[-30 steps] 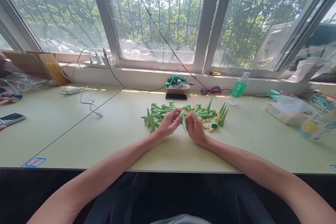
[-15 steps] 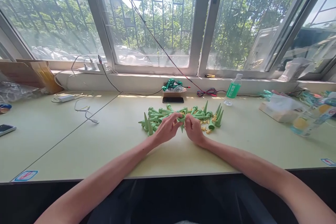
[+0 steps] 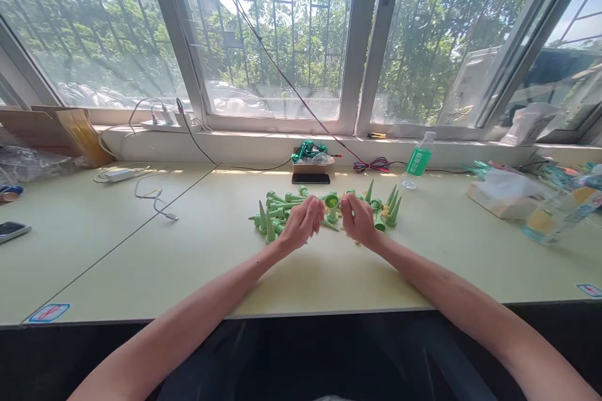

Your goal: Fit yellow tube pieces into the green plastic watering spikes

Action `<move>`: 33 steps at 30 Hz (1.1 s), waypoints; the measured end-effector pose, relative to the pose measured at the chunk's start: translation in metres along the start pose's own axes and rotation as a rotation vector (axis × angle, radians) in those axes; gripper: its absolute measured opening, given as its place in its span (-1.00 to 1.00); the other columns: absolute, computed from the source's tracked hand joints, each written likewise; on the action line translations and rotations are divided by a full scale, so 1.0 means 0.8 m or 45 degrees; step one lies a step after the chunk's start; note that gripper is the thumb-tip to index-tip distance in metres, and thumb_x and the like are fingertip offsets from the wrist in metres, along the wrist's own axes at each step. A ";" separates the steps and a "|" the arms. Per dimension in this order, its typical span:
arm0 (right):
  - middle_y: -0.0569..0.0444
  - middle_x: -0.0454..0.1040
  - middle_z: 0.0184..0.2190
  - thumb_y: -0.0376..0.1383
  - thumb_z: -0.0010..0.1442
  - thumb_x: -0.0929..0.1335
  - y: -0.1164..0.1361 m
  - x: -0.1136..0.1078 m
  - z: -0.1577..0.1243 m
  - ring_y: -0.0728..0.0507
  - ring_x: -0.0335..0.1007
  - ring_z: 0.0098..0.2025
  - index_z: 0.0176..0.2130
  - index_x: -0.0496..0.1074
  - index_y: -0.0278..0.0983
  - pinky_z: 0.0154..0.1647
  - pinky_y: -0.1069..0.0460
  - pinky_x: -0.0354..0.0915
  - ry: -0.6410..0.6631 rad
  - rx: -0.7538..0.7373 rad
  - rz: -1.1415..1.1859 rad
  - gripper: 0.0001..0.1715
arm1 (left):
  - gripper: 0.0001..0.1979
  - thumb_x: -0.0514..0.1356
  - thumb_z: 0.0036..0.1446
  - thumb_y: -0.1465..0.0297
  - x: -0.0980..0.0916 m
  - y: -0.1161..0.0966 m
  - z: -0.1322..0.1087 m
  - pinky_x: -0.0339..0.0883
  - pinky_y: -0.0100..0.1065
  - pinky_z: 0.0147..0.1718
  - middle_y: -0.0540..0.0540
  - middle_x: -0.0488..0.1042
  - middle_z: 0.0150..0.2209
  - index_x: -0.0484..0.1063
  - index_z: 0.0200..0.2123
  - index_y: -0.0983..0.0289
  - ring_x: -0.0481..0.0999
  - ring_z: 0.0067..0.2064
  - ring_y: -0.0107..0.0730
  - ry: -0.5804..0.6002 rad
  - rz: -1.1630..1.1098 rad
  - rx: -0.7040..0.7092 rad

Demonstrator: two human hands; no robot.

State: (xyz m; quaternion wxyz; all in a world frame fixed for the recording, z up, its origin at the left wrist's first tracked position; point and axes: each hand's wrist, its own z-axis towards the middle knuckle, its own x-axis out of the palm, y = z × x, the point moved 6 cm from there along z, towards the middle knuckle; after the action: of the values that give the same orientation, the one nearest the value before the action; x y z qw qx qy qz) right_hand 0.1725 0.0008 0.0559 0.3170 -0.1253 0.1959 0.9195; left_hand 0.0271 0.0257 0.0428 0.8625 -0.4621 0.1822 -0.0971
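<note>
A pile of green plastic watering spikes (image 3: 277, 203) lies in front of me, several cones standing point up at its sides. At the pile's near edge, my left hand (image 3: 303, 223) has its fingers curled in and slightly blurred; whether anything is in them is hidden. My right hand (image 3: 360, 220) is closed in a pinch, thumb side up, and what it grips does not show. Between the two hands a green cup-shaped piece (image 3: 332, 202) turns its open end towards me, apart from the right hand. Small yellow pieces (image 3: 388, 208) lie among the spikes.
Behind the pile are a black phone (image 3: 311, 179) and a small box (image 3: 311, 167) with green ties. A water bottle (image 3: 417, 161) stands right of them, and a tissue box (image 3: 498, 193) is further right. White cables (image 3: 157, 200) lie on the left.
My hands have moved apart, the right one to the right and the left one slightly left. The green spike that was between my fingers is no longer seen in the left hand's grasp.
</note>
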 end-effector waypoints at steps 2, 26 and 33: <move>0.18 0.17 -0.62 -0.29 0.37 0.12 0.004 0.003 -0.001 0.01 0.03 -0.60 -0.43 0.15 -0.23 -0.52 0.09 0.04 0.030 -0.098 -0.011 -0.69 | -0.34 -0.18 0.25 -0.04 0.006 0.011 0.000 0.12 -0.49 -0.73 0.05 0.34 -0.64 0.35 -0.55 0.36 0.32 -0.69 -0.53 0.126 -0.105 -0.178; 0.22 0.13 -0.62 -0.27 0.36 0.15 0.003 0.032 -0.012 0.03 -0.08 -0.61 -0.48 0.06 -0.23 -0.55 0.10 -0.05 0.325 -0.061 0.085 -0.66 | -0.68 0.16 0.16 0.14 0.001 0.012 -0.002 0.13 -0.51 -0.67 -0.10 0.28 -0.69 0.31 -0.41 0.30 0.32 -0.67 -0.56 0.179 -0.072 -0.170; 0.22 0.10 -0.67 -0.27 0.35 0.14 0.004 0.029 -0.010 0.04 -0.12 -0.64 -0.52 0.06 -0.23 -0.56 0.08 -0.09 0.315 -0.075 -0.014 -0.61 | -0.71 0.21 0.11 0.16 -0.001 0.013 -0.001 0.11 -0.51 -0.71 -0.09 0.24 -0.60 0.36 -0.38 0.30 0.29 -0.65 -0.60 0.120 -0.009 -0.125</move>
State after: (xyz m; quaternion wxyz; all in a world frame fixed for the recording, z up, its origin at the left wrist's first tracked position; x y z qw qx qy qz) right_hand 0.1536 0.0072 0.0419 0.2916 -0.2483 0.2057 0.9006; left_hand 0.0260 0.0309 0.0338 0.8290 -0.4993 0.2252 -0.1128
